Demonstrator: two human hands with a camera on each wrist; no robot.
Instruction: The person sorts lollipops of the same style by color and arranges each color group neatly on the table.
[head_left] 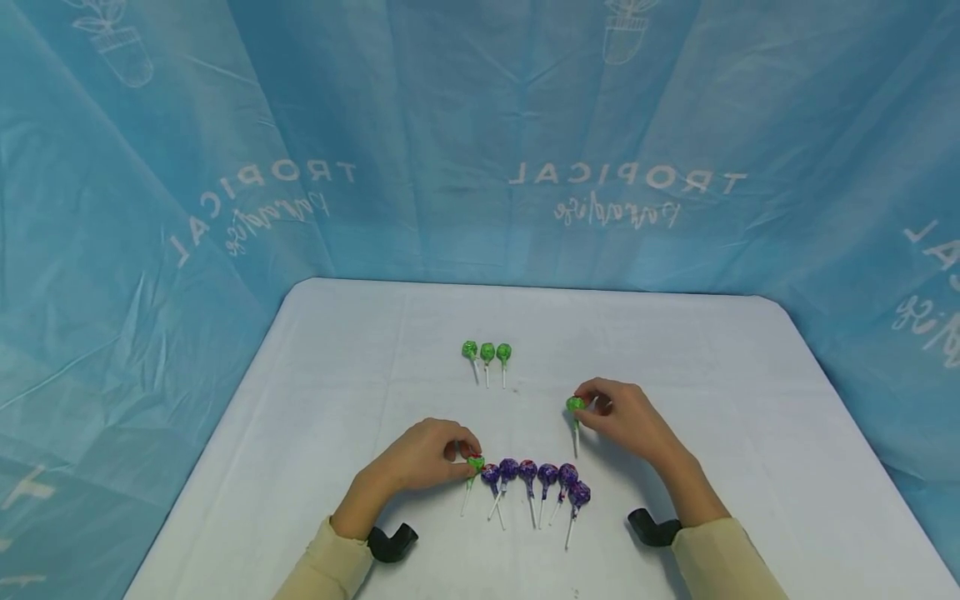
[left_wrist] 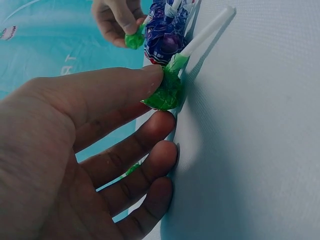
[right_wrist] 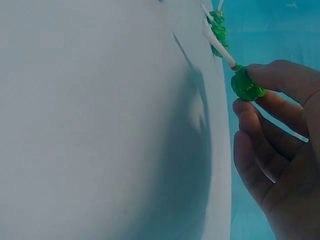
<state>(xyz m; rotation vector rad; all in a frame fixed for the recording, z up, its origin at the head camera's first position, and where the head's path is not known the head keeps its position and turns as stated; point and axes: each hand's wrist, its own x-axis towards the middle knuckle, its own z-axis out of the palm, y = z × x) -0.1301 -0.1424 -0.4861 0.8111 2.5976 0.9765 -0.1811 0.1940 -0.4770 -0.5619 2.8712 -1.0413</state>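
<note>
My left hand [head_left: 426,457] pinches the wrapped head of a green lollipop [left_wrist: 167,92] between thumb and finger, its white stick pointing toward the front. That lollipop is at the left end of a row of several purple lollipops [head_left: 528,472], right beside the leftmost one. Farther right and back, my right hand [head_left: 626,417] pinches another green lollipop [right_wrist: 246,84] by its head, with the stick hanging toward the front. In the right wrist view it is raised off the tabletop, which carries the hand's shadow. Three green lollipops [head_left: 487,352] lie side by side behind both hands.
A white cloth covers the table [head_left: 345,350]. Blue printed curtains [head_left: 450,233] enclose its back and sides. The rightmost purple lollipop [head_left: 579,495] lies slightly nearer the front than its neighbours. Black curved pieces [head_left: 392,543] stick out at both sleeve cuffs.
</note>
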